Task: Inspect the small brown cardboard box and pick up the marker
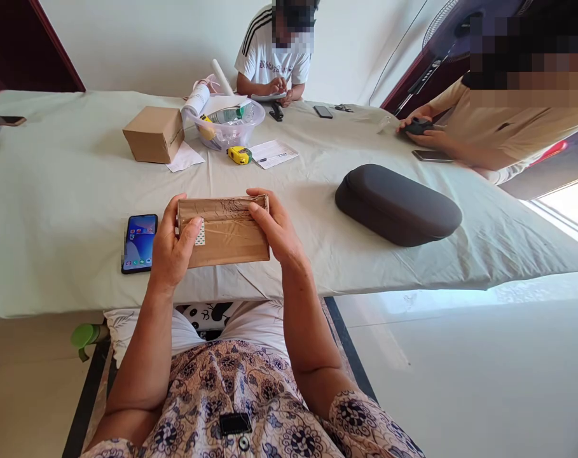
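Note:
Between both hands I hold a flat brown cardboard box [231, 240] above the near part of the table. My left hand [173, 245] wraps its left end, the thumb lying on the face beside a small dotted patch. On the right end, my right hand [276, 226] grips with the thumb pressed near the upper edge, where the cardboard is creased. The fingers behind the box are mostly hidden. Close to my left hand, a smartphone [140, 244] lies face up with its screen lit.
A closed cardboard box [154, 135] stands beside a clear plastic basin [238, 130] of odds and ends. A yellow tape measure [240, 155] sits by a paper slip [275, 154]. To the right rests a dark oval case [398, 203]. Two people sit across the table.

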Demonstrator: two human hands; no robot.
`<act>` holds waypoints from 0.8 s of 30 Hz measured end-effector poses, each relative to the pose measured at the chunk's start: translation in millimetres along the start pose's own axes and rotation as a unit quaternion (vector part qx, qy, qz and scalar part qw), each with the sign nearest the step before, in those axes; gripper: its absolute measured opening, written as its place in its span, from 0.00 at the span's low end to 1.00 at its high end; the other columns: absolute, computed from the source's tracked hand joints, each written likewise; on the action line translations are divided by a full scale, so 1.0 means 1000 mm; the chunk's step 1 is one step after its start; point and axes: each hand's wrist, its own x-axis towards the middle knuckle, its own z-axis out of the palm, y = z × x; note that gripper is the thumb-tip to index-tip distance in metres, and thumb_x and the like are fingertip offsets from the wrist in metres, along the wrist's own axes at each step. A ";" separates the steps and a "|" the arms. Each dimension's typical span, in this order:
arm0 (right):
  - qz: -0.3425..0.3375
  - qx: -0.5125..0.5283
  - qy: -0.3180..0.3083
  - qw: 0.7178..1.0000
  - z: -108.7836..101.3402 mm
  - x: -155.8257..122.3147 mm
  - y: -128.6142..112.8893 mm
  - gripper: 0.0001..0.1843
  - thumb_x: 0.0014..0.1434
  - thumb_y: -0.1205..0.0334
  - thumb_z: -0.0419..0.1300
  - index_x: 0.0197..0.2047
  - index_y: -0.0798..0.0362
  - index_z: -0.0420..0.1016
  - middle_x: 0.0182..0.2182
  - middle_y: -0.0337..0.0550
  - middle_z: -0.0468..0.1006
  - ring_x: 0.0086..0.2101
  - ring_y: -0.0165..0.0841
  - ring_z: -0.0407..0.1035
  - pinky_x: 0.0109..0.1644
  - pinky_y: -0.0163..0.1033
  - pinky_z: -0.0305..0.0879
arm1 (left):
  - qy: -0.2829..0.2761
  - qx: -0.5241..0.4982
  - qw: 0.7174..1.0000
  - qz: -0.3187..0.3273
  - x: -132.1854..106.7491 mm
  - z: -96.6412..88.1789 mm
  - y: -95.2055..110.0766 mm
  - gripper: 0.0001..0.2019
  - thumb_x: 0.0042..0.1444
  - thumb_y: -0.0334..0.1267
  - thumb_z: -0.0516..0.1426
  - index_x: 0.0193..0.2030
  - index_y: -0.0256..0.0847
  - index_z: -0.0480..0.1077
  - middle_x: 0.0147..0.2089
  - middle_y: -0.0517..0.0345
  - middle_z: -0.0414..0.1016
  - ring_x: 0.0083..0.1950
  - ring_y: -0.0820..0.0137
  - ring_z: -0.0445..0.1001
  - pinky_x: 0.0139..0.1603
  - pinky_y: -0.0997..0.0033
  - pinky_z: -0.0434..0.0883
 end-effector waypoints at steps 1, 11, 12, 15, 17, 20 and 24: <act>-0.003 0.005 -0.010 1.000 -0.001 -0.001 0.001 0.26 0.61 0.40 0.60 0.58 0.43 0.71 0.45 0.39 0.77 0.45 0.37 0.70 0.53 0.44 0.68 | -0.001 -0.002 1.000 0.000 0.000 0.000 -0.001 0.29 0.60 0.54 0.57 0.64 0.42 0.67 0.57 0.51 0.77 0.57 0.59 0.75 0.62 0.60 0.70; -0.010 -0.024 -0.019 0.999 -0.003 0.001 0.004 0.27 0.61 0.40 0.63 0.58 0.43 0.71 0.48 0.40 0.79 0.49 0.38 0.73 0.57 0.46 0.70 | 0.003 -0.008 1.000 0.004 0.000 0.001 -0.001 0.28 0.61 0.52 0.58 0.65 0.42 0.67 0.60 0.50 0.76 0.59 0.59 0.73 0.65 0.57 0.67; -0.010 -0.023 -0.020 0.999 -0.003 0.001 0.004 0.28 0.61 0.39 0.63 0.59 0.43 0.71 0.48 0.40 0.79 0.49 0.38 0.73 0.57 0.46 0.71 | 0.002 -0.010 1.000 0.003 0.000 0.001 -0.001 0.29 0.61 0.53 0.58 0.65 0.42 0.67 0.60 0.49 0.76 0.60 0.59 0.73 0.66 0.57 0.67; -0.009 -0.008 -0.023 1.000 -0.002 0.000 0.005 0.32 0.60 0.36 0.61 0.62 0.42 0.70 0.51 0.41 0.79 0.51 0.39 0.73 0.58 0.46 0.71 | -0.002 -0.015 1.000 -0.001 0.000 0.000 -0.003 0.29 0.61 0.53 0.57 0.65 0.42 0.67 0.61 0.49 0.75 0.61 0.58 0.72 0.67 0.56 0.66; -0.014 0.005 -0.015 1.000 -0.002 -0.001 0.006 0.34 0.61 0.33 0.59 0.63 0.43 0.71 0.55 0.42 0.78 0.54 0.40 0.72 0.61 0.47 0.70 | -0.004 -0.015 1.000 -0.004 -0.001 0.000 -0.004 0.29 0.61 0.54 0.57 0.66 0.43 0.67 0.61 0.50 0.75 0.61 0.58 0.72 0.66 0.56 0.66; -0.025 0.013 0.004 1.000 -0.003 -0.001 0.010 0.36 0.62 0.29 0.53 0.63 0.44 0.73 0.59 0.42 0.77 0.57 0.41 0.71 0.62 0.47 0.68 | -0.004 -0.016 1.000 -0.006 -0.002 -0.001 -0.004 0.30 0.60 0.54 0.57 0.66 0.43 0.67 0.60 0.49 0.75 0.60 0.59 0.73 0.65 0.56 0.67; 0.016 0.053 0.022 0.998 -0.007 0.012 0.030 0.41 0.65 0.27 0.42 0.62 0.45 0.75 0.53 0.44 0.80 0.44 0.37 0.76 0.44 0.43 0.73 | -0.004 -0.013 1.000 -0.002 -0.003 0.000 -0.003 0.28 0.61 0.53 0.57 0.65 0.44 0.67 0.58 0.52 0.76 0.57 0.61 0.73 0.63 0.58 0.68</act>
